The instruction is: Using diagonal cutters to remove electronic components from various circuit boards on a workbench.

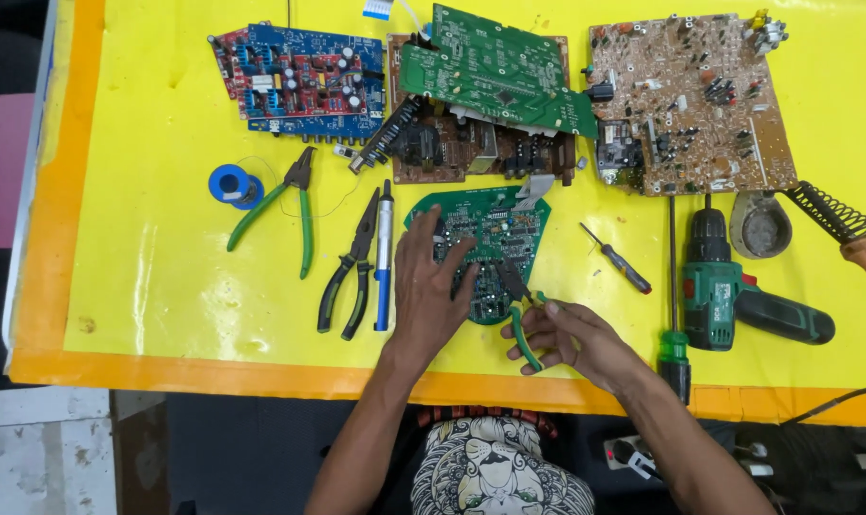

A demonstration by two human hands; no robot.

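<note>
Left hand (431, 286): fingers (423, 234) spread flat, pressing the rounded green circuit board (490, 229) onto the yellow table (147, 286). Right hand (567, 334): fingers clamped around the green handles of small cutters (519, 305), tips on the board's near right edge. Board sits centre-near. Step judged: clipping or gripping a component. Any next squeeze calls for a steady board and exact tip placement. Left: black pliers (349, 267), blue desoldering pump (383, 257). Right: small screwdriver (619, 259), green drill (729, 291).
</note>
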